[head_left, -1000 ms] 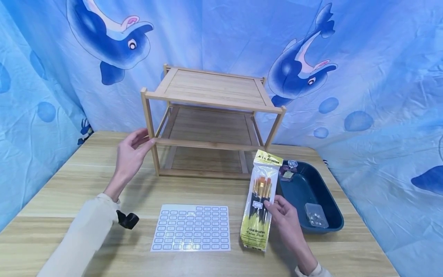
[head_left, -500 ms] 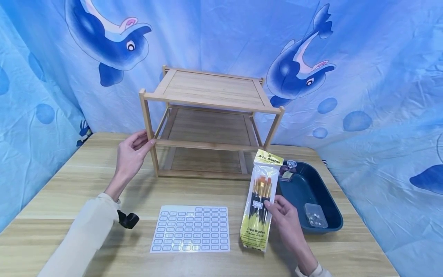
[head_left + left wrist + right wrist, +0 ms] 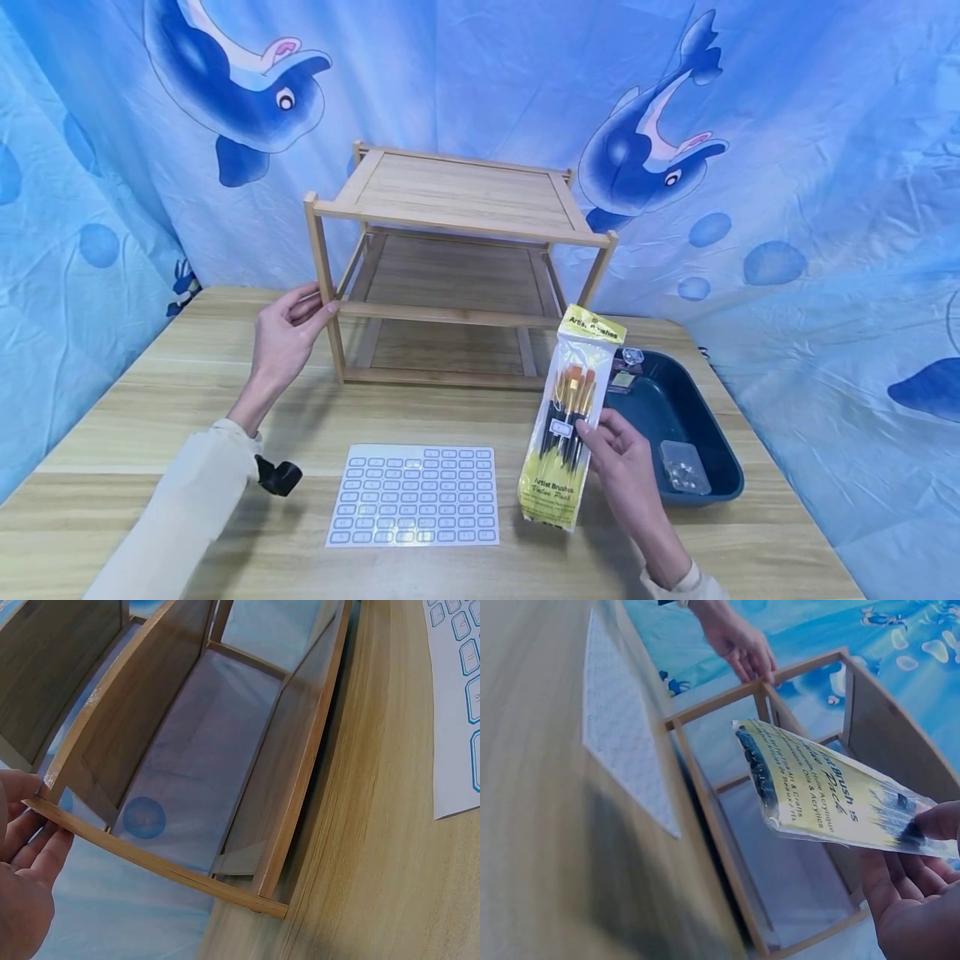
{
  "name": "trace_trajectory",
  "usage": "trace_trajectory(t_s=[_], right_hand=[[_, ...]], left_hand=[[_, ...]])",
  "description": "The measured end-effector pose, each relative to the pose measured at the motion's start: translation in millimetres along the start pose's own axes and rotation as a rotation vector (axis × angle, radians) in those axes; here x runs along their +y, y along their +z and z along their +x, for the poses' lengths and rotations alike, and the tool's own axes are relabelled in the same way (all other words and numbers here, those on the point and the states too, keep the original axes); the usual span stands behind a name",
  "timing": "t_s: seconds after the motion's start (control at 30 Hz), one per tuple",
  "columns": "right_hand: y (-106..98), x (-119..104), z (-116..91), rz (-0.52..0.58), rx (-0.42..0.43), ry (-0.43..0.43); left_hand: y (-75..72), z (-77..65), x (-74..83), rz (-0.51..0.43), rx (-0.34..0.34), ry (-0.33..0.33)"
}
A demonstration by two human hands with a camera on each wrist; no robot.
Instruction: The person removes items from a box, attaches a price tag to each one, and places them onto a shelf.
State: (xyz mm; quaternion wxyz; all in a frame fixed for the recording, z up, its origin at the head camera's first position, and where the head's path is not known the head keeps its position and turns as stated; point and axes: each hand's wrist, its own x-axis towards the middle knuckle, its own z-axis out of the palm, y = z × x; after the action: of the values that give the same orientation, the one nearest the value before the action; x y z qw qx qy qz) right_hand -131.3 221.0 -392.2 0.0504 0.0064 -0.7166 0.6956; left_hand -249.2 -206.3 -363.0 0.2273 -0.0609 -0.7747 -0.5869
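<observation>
Brush pack (image 3: 551, 492) lies between four and five o'clock in the head view, apparently clear of the worktop (image 3: 420, 417), its bristles (image 3: 576, 375) pointing near twelve. The right hand (image 3: 626, 458) pinches its three o'clock edge; the left hand (image 3: 283, 337) grips the shelf rack (image 3: 465, 192) at its eight o'clock post (image 3: 318, 250). Assessment: the step in hand, judged as holding the pack with the rack steadied, calls for a firm edge pinch without creasing, and light pressure on the post lest the rack slide. Limits: the pack partly covers a dark item (image 3: 624, 379) in the tray (image 3: 652, 408) at four o'clock; its white label (image 3: 560, 427) is illegible; the right hand is cut off in its wrist view.
</observation>
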Motion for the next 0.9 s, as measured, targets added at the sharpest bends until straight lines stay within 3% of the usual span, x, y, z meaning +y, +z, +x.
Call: trace_trajectory(t_s=[0.3, 0.53, 0.9], right_hand=[[5, -22, 4, 0.088, -0.021, -0.088], [9, -40, 7, 0.089, -0.026, -0.095], [17, -61, 19, 0.145, -0.067, -0.206]], left_hand=[[-0.4, 0.1, -0.7, 0.013, -0.008, -0.008], [-0.8, 1.2, -2.4, 0.007, -0.008, -0.015], [0.0, 0.3, -2.8, -0.003, -0.02, -0.03]])
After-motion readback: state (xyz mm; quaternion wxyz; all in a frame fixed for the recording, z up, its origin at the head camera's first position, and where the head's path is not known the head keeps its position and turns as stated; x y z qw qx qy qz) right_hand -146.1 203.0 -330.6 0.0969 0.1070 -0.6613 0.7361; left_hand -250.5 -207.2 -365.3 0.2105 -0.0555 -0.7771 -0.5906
